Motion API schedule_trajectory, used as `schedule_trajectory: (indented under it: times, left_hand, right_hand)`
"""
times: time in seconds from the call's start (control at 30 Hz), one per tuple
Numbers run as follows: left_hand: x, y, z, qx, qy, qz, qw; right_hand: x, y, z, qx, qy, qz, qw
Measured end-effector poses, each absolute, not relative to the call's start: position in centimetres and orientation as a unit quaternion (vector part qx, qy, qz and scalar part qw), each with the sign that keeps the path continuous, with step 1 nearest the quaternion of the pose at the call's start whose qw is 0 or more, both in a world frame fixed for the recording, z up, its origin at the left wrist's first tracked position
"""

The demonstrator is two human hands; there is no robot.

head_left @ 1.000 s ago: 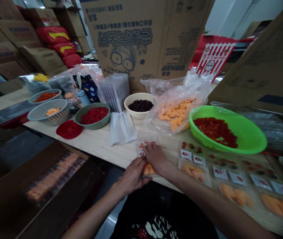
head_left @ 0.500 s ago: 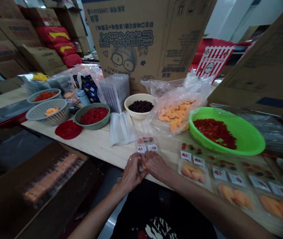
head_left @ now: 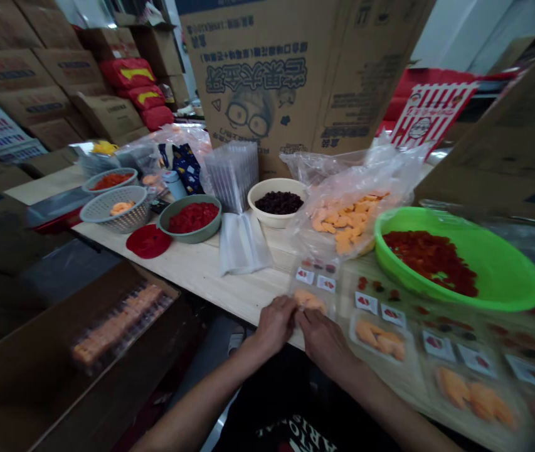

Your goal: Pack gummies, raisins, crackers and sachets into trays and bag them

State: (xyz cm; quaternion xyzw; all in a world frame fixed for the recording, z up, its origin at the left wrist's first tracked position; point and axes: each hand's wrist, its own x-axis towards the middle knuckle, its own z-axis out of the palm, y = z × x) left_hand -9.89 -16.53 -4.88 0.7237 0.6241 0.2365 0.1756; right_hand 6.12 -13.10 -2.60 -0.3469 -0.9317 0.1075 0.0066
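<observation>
A clear plastic tray (head_left: 334, 306) lies at the table's front edge, with orange pieces (head_left: 309, 300) in its near part and two white labels (head_left: 315, 279) across its middle. Small red and dark pieces show at its far end. My left hand (head_left: 274, 323) is closed at the tray's near left corner, its fingertips pinched on the rim. Beside it, my right hand (head_left: 322, 339) has its fingers bent over the near edge, nearly touching the left. Both hands partly hide that edge. Similar filled trays, one nearby (head_left: 380, 339), stand in a row to the right.
Behind are a green basin (head_left: 521, 276) of red pieces, a bag of orange pieces (head_left: 352, 220), a cream bowl (head_left: 271, 216) of dark pieces, and a grey-green bowl (head_left: 196, 235). Clear sleeves (head_left: 243, 245) lie left. An open carton (head_left: 121, 370) stands below the table's left side.
The view has swung left, so things sit further right. My hands have moved from over the tray's middle to its near edge, uncovering the labels and orange pieces.
</observation>
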Motion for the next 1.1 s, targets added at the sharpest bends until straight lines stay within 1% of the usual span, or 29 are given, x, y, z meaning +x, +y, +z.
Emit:
schedule_trajectory:
  times: [0.07, 0.13, 0.17, 0.2, 0.23, 0.27, 0.37, 0.5, 0.57, 0.63, 0.7, 0.73, 0.77, 0.83, 0.9, 0.97, 1.1]
  left_hand:
    - [-11.7, -15.4, -2.9, 0.753, 0.579, 0.213, 0.23]
    - [-14.7, -14.1, -1.0, 0.773, 0.544, 0.225, 0.235]
    - [-16.5, -13.3, -0.2, 0.761, 0.567, 0.239, 0.203]
    - [-18.4, -12.4, 0.3, 0.726, 0.626, 0.245, 0.145]
    - [-20.2, -11.5, 0.5, 0.678, 0.693, 0.229, 0.09]
    - [-21.9, -10.4, 0.4, 0.638, 0.743, 0.194, 0.061]
    - [-25.5, -7.8, -0.8, 0.596, 0.792, 0.112, 0.063]
    - [-26.3, -6.8, -1.6, 0.604, 0.788, 0.111, 0.053]
    - [-25.3, -7.5, -1.2, 0.611, 0.781, 0.122, 0.038]
    - [-23.8, -8.8, -0.5, 0.636, 0.758, 0.147, 0.011]
    - [-21.9, -10.2, 0.0, 0.676, 0.715, 0.174, -0.02]
    - [-20.9, -10.9, 0.1, 0.699, 0.69, 0.184, -0.034]
    - [-20.0, -11.5, 0.1, 0.719, 0.667, 0.19, -0.044]
    - [-18.6, -12.5, 0.0, 0.74, 0.642, 0.197, -0.053]
    - [-17.7, -13.1, -0.3, 0.734, 0.644, 0.207, -0.061]
    - [-17.4, -13.3, -0.6, 0.718, 0.659, 0.211, -0.07]
    - [-17.1, -13.2, -0.9, 0.72, 0.664, 0.183, -0.086]
  right_hand:
    - [6.0, -12.3, -3.1, -0.358, -0.927, 0.108, 0.009]
    - [6.2, -12.0, -3.1, -0.361, -0.926, 0.115, 0.003]
    - [6.3, -12.0, -3.0, -0.357, -0.926, 0.12, 0.001]
    - [6.5, -12.1, -2.8, -0.352, -0.928, 0.124, 0.001]
    - [6.6, -12.2, -2.6, -0.345, -0.93, 0.129, 0.002]
    - [6.7, -12.3, -2.4, -0.337, -0.932, 0.133, 0.003]
    - [6.7, -12.4, -1.7, -0.32, -0.936, 0.144, 0.007]
    - [6.2, -11.8, -0.2, -0.316, -0.933, 0.171, 0.024]
    - [5.5, -11.2, 0.6, -0.328, -0.924, 0.19, 0.056]
    - [4.3, -10.6, 1.4, -0.353, -0.908, 0.192, 0.118]
    - [2.4, -9.8, 2.0, -0.384, -0.891, 0.161, 0.18]
    - [1.4, -9.4, 2.2, -0.399, -0.886, 0.136, 0.195]
    - [0.4, -8.9, 2.4, -0.412, -0.884, 0.11, 0.193]
    - [-1.3, -8.0, 2.6, -0.434, -0.885, 0.071, 0.152]
    - [-2.2, -7.5, 2.7, -0.446, -0.888, 0.068, 0.09]
    - [-2.4, -7.4, 2.8, -0.441, -0.891, 0.092, 0.055]
    - [-2.0, -8.3, 3.2, -0.431, -0.888, 0.143, 0.071]
